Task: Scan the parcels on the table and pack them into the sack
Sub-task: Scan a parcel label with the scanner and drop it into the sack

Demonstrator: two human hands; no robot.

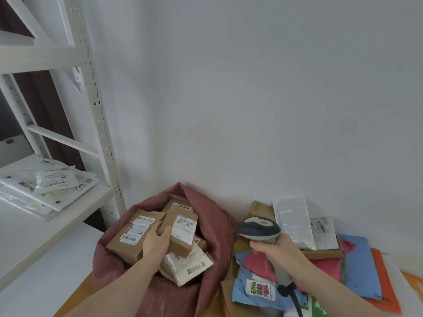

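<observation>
Left hand (158, 242) clamped on a small brown cardboard parcel (180, 232), label up, held in the mouth of the dark red sack (215, 227) over several boxes and a white mailer (186, 266) already inside. Right hand (278, 250) wrapped round the grip of a grey corded barcode scanner (258, 227), head aimed roughly toward the held parcel. Roughly midway by the look of it: sack well filled, but flat box (320, 251), clear poly bag (294, 219), pink, blue and orange mailers (359, 264) still piled on the table (393, 264) to the right, unpacked.
</observation>
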